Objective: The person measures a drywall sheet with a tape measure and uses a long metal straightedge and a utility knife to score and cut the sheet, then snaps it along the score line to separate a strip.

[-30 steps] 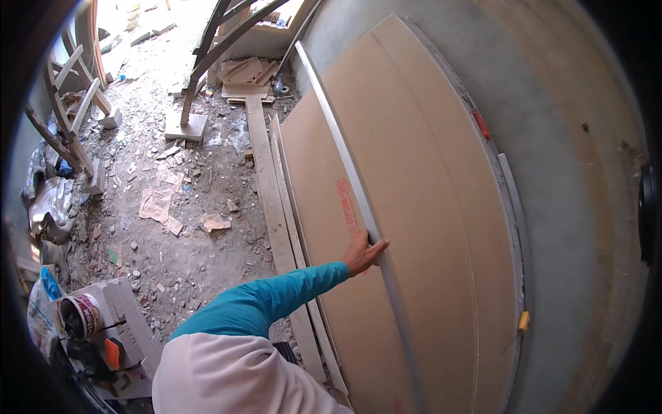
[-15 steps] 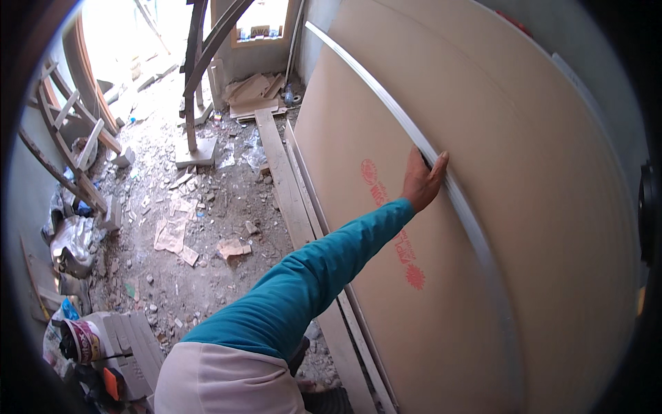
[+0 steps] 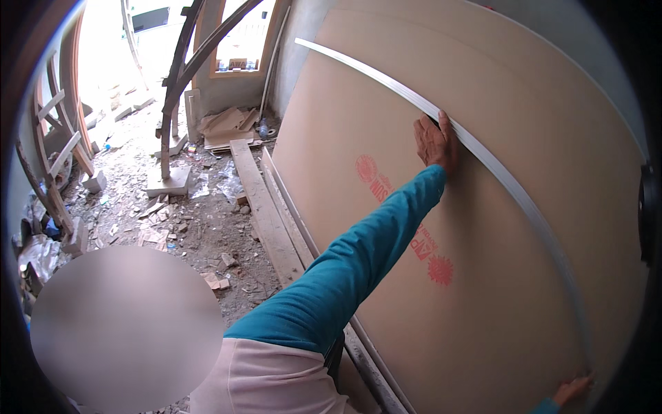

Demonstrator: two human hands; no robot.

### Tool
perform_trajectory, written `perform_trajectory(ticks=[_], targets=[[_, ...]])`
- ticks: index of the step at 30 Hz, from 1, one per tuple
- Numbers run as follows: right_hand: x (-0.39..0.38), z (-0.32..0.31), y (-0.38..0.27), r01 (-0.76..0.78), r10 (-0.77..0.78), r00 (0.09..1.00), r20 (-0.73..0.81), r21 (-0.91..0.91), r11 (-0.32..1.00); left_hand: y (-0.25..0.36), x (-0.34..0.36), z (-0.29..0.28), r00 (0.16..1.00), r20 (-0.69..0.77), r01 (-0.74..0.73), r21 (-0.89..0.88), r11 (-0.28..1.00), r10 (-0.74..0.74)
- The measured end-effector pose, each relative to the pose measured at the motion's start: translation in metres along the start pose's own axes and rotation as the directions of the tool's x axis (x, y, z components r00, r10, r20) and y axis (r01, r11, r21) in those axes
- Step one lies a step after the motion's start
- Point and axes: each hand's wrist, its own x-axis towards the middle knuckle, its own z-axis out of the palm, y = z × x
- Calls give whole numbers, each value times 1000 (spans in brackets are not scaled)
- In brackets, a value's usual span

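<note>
A long, pale metal strip (image 3: 507,181) lies slantwise across a large tan board (image 3: 358,255) that leans against the wall and carries red print. My left hand (image 3: 436,143), in a teal sleeve, is closed on the strip around its upper part, with one digit over its face and the other fingers bent against the board. Low on the right, my right hand (image 3: 572,390) shows only in part at the strip's faint lower end. Its fingers look closed, but what they hold is too small to make out.
Long planks (image 3: 265,210) lie along the board's foot. Rubble and paper scraps (image 3: 155,234) cover the floor. A dark wooden prop (image 3: 167,131) stands on a pale block (image 3: 169,181); a wooden ladder-like frame (image 3: 58,141) leans at left. A blurred round patch hides the lower left.
My left hand, still on the strip, sits slightly higher and farther right in view. The strip's lower part now lies farther right. My right hand has come into view at the lower right.
</note>
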Motion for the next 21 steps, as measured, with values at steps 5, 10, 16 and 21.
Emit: perform_trajectory(ticks=[5, 10, 16, 21], targets=[[-34, 13, -1, -82, 67, 984, 166, 85, 993, -21, -1, -8, 1000, -31, -2, 78, 997, 4], [9, -9, -3, 50, -74, 980, 186, 130, 990, 4, -12, -8, 998, -48, -38, 46, 998, 41], [-21, -10, 18, -28, 27, 987, 157, 9, 1000, -20, -2, -12, 1000, 7, -8, 123, 992, 7], [3, -35, 13, 8, 0, 997, 83, -100, 995, -65, 12, 77, 996, -8, -76, 419, 905, 87]])
